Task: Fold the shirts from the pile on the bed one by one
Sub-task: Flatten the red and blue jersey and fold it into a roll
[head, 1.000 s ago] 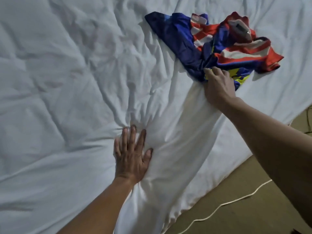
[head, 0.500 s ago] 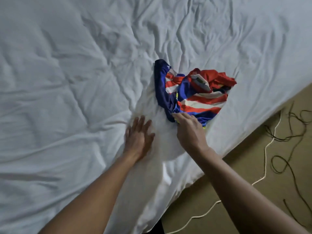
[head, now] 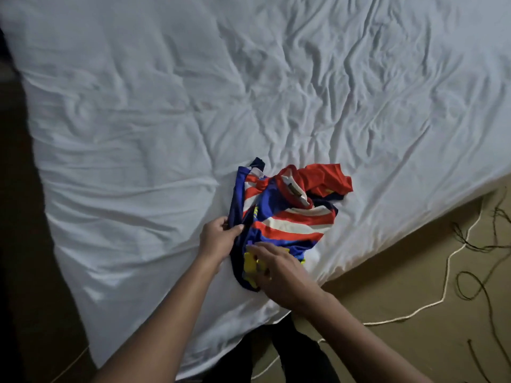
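A crumpled shirt (head: 287,217), blue with red and white stripes and yellow print, lies bunched near the bed's corner on the white sheet (head: 166,120). My left hand (head: 218,239) pinches the shirt's dark blue edge on its left side. At the shirt's near end my right hand (head: 279,272) grips the cloth by the yellow print, fingers curled. A white neck label shows near the red collar. No other shirts are in view.
The bed's edge runs diagonally at the right, with tan floor (head: 414,272) beyond it. A white cord (head: 442,286) and dark tangled cables (head: 475,277) lie on that floor. My dark-clothed legs (head: 276,355) stand at the bed's corner.
The shirt has been dragged nearer to the bed's corner. My left hand left the sheet and took hold of the shirt's blue edge. My right hand shifted to the yellow part.
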{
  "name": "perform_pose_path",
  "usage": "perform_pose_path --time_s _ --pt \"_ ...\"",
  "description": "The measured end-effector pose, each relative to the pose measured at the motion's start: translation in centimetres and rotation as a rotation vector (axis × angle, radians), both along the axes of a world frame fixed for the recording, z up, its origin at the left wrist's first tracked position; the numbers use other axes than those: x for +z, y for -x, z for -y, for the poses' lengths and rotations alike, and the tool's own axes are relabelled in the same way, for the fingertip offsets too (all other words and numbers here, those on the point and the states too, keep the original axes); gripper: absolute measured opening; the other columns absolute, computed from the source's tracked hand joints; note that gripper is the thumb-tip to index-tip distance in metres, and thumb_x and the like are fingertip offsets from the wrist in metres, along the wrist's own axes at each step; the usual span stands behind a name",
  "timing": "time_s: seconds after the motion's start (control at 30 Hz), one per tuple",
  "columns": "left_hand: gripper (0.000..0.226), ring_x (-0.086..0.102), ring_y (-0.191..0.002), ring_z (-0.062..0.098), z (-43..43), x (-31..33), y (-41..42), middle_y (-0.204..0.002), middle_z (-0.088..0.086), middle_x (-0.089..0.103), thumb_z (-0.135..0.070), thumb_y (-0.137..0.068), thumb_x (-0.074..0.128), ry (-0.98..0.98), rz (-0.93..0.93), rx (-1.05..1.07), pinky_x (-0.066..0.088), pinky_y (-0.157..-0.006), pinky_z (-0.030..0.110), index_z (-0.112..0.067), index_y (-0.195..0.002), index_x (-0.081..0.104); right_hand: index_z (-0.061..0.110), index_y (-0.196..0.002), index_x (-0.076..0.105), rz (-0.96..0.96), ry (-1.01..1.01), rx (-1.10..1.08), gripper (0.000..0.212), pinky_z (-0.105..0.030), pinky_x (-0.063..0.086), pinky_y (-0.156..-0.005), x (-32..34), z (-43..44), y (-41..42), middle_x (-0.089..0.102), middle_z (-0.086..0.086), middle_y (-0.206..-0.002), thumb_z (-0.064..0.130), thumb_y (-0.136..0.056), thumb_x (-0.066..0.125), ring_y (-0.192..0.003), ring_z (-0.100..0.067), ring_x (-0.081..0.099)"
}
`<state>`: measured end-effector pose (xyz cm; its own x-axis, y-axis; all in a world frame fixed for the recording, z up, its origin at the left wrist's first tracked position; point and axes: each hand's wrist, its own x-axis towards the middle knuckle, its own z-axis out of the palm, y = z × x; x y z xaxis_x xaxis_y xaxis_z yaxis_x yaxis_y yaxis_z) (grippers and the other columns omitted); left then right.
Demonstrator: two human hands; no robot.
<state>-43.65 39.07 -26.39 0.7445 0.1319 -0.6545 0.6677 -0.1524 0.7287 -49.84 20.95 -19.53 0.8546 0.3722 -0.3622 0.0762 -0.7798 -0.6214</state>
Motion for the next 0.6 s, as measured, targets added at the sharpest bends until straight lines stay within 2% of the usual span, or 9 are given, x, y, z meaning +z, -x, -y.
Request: perform_pose_path --time_s 0.07,0.17,0.27,0.33,0.37,0.43,0.5,0.53,0.6 --pt "0.028 0.076 -0.086 0.023 -1.4 1.4 0.8 -0.085 -0.005 0.079 -0.044 -0.065 0.076 -0.079 0.048 -0.007 0.061 -0.082 0.049 -0.026 -0.087 0.076 0.029 -0.147 0.054 0.074 -0.003 -0.115 0.053 -0.033 0.045 -0.099 0.9 1.3 -1.9 0.060 0.005 -0.140 0.044 -0.097 0.065 -0.124 -0.019 0.056" --pt "0.023 0.074 -0.081 0.019 -3.5 2.8 2.7 -0.081 -0.008 0.077 -0.043 -0.073 0.074 -0.217 0.113 0.026 0.059 -0.074 0.043 -0.025 -0.087 0.072 0.021 -0.145 0.053 0.220 0.116 -0.281 0.060 -0.041 0.042 -0.105 0.0 2.7 -6.4 0.057 -0.003 -0.143 0.043 -0.093 0.071 -0.129 -0.029 0.052" --pt "0.011 0.073 -0.080 0.018 -5.1 3.2 5.1 -0.080 -0.007 0.075 -0.032 -0.083 0.078 -0.301 0.084 0.079 0.058 -0.072 0.041 -0.025 -0.084 0.069 0.015 -0.149 0.041 0.064 0.327 -0.249 0.085 -0.048 0.035 -0.110 -2.1 2.4 -10.8 0.047 -0.010 -0.151 0.061 -0.085 0.071 -0.136 -0.036 0.044" --pt "0.009 0.072 -0.082 0.018 -5.6 3.0 6.6 -0.081 -0.008 0.074 -0.024 -0.088 0.077 -0.366 0.032 0.115 0.056 -0.073 0.039 -0.024 -0.085 0.069 0.015 -0.132 0.053 -0.006 0.404 -0.110 0.067 -0.048 0.043 -0.099 -3.9 1.6 -12.0 0.058 -0.010 -0.135 0.063 -0.087 0.067 -0.124 -0.037 0.054" --pt "0.008 0.071 -0.083 0.018 -5.6 3.0 7.1 -0.082 -0.008 0.074 -0.024 -0.089 0.077 -0.386 0.009 0.118 0.055 -0.072 0.037 -0.024 -0.086 0.069 0.014 -0.115 0.060 0.019 0.388 -0.054 0.049 -0.045 0.046 -0.087 -4.5 1.3 -12.3 0.065 -0.010 -0.120 0.056 -0.090 0.066 -0.112 -0.037 0.061" --pt "0.008 0.069 -0.085 0.019 -5.4 3.4 8.2 -0.086 -0.007 0.072 -0.023 -0.091 0.075 -0.441 -0.058 0.113 0.050 -0.067 0.032 -0.023 -0.091 0.067 0.010 -0.091 0.060 0.094 0.276 -0.046 0.021 -0.039 0.038 -0.067 -4.4 0.8 -12.5 0.069 -0.012 -0.097 0.030 -0.094 0.063 -0.093 -0.039 0.065" --pt "0.016 0.067 -0.092 0.023 -4.8 4.1 8.4 -0.096 -0.004 0.068 -0.020 -0.091 0.075 -0.493 -0.075 0.127 0.046 -0.067 0.030 -0.019 -0.102 0.063 0.008 -0.087 0.058 0.168 0.143 -0.098 0.008 -0.038 0.032 -0.063 -2.8 0.8 -13.2 0.068 -0.015 -0.090 0.014 -0.092 0.059 -0.086 -0.040 0.063" --pt "0.025 0.066 -0.097 0.025 -4.5 4.7 8.4 -0.103 -0.002 0.064 -0.018 -0.090 0.076 -0.534 -0.037 0.131 0.046 -0.072 0.031 -0.017 -0.109 0.061 0.010 -0.089 0.059 0.193 0.084 -0.097 0.002 -0.039 0.034 -0.063 -1.3 0.9 -13.6 0.069 -0.016 -0.090 0.011 -0.091 0.059 -0.085 -0.039 0.062" --pt "0.042 0.061 -0.109 0.029 -3.6 6.8 7.1 -0.114 0.003 0.056 -0.016 -0.087 0.080 -0.606 0.096 0.122 0.047 -0.085 0.034 -0.014 -0.123 0.058 0.017 -0.097 0.063 0.227 -0.025 -0.066 0.010 -0.043 0.045 -0.068 2.2 1.0 -15.0 0.068 -0.011 -0.088 0.011 -0.089 0.060 -0.084 -0.038 0.062"
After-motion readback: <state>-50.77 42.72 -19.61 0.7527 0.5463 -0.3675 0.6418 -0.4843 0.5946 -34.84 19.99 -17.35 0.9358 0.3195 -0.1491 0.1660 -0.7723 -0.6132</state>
